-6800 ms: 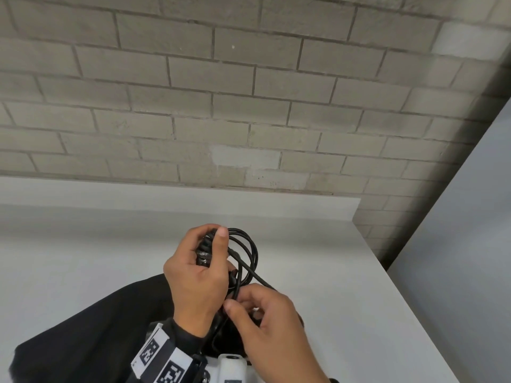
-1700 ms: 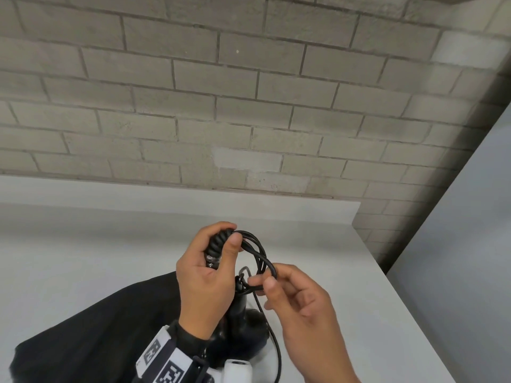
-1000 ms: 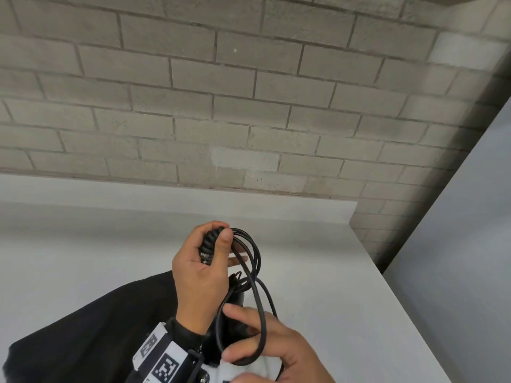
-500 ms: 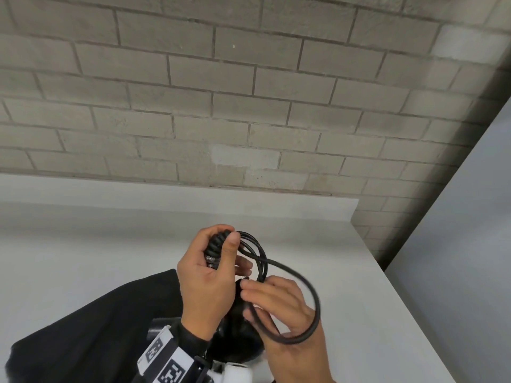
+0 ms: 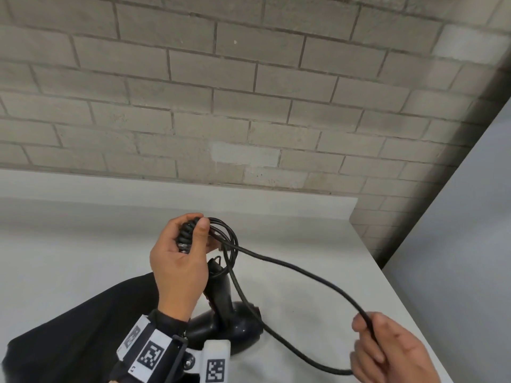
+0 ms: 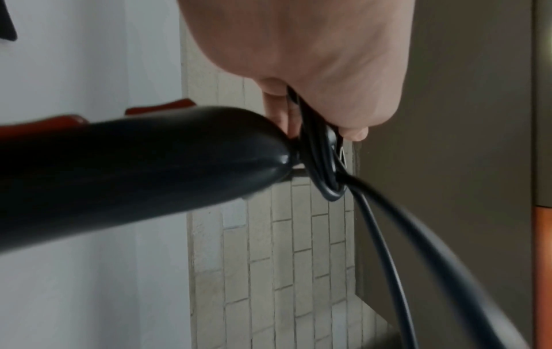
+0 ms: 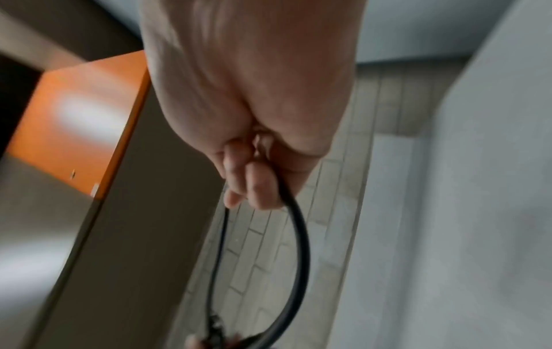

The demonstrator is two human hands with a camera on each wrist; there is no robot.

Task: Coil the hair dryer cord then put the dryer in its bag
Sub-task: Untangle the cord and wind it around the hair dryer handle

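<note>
A black hair dryer (image 5: 225,319) stands nose-down on the white table (image 5: 69,258), handle up. My left hand (image 5: 181,261) is raised above it and grips several coiled loops of the black cord (image 5: 298,272) against the ribbed cord end (image 5: 188,233). The handle (image 6: 134,170) and the held loops (image 6: 322,170) fill the left wrist view. A long slack length runs right and down to my right hand (image 5: 387,352), which pinches the cord (image 7: 295,224) low at the right near the table's edge. The black bag (image 5: 69,333) lies at the lower left under my left arm.
A grey brick wall (image 5: 249,92) rises behind the table. A grey panel (image 5: 464,244) closes off the right side past the table's right edge. An orange cabinet face (image 7: 74,122) shows in the right wrist view.
My right hand has swung out to the lower right, drawing the cord into a long wide loop away from the coil. The left hand still holds the coil in the same place.
</note>
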